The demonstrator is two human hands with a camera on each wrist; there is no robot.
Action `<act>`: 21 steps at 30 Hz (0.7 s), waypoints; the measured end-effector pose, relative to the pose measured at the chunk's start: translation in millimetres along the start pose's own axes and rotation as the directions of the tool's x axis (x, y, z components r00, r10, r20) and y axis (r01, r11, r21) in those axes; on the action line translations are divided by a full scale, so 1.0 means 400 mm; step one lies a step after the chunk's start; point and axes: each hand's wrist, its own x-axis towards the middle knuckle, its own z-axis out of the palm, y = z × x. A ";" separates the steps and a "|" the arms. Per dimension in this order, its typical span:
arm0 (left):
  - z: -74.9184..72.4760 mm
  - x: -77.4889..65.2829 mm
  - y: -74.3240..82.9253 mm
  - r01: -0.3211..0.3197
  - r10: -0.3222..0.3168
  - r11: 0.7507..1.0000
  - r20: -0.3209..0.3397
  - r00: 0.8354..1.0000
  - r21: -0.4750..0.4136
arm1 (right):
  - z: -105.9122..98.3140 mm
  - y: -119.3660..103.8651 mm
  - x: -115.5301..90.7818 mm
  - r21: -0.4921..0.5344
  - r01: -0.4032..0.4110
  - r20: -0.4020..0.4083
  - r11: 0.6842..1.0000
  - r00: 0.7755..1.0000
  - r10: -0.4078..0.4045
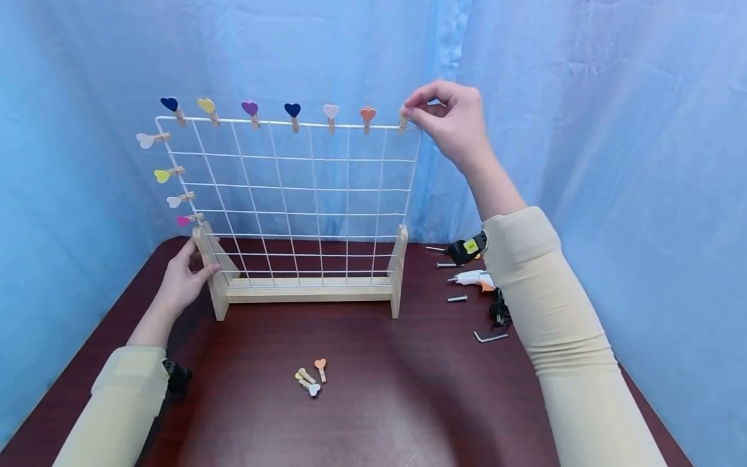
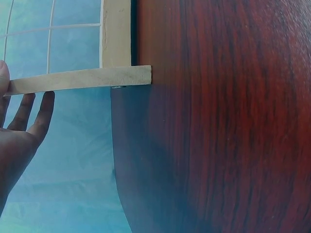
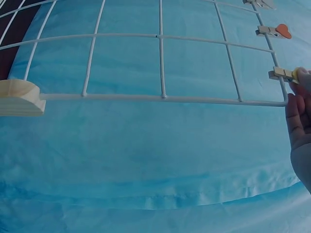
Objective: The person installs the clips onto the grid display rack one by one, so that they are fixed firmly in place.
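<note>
A white wire grid (image 1: 312,188) stands upright in a wooden stand (image 1: 309,293). Heart-topped clothespins, such as a purple one (image 1: 249,108), line its top edge, and several more, a pink one (image 1: 183,220) lowest, run down its left edge. At the top right corner my right hand (image 1: 458,120) pinches a small wooden clothespin (image 3: 282,74) with a yellow heart, whose tip sits over the wire. My left hand (image 1: 182,280) grips the stand's left upright (image 2: 82,80), thumb on one side and fingers on the other. Loose clothespins (image 1: 314,389) lie on the table in front.
On the dark red wooden table (image 1: 350,428), at the right, lie a white glue gun (image 1: 469,277), bolts (image 1: 457,299), a hex key (image 1: 490,337) and a black tool with a yellow label (image 1: 467,248). A blue curtain (image 1: 613,130) hangs behind.
</note>
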 end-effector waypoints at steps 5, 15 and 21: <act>0.000 0.001 -0.002 0.004 -0.004 1.000 0.000 1.000 0.001 | -0.001 -0.026 -0.009 -0.162 0.059 0.046 0.985 0.998 -0.052; 0.004 0.000 -0.004 0.005 -0.005 1.000 -0.007 1.000 -0.007 | 0.045 -0.041 -0.100 -0.154 0.429 0.057 0.890 0.903 -0.426; 0.003 0.002 -0.004 0.002 -0.002 1.000 -0.012 1.000 -0.006 | 0.138 0.089 -0.220 -0.087 0.336 0.213 0.938 0.926 -0.312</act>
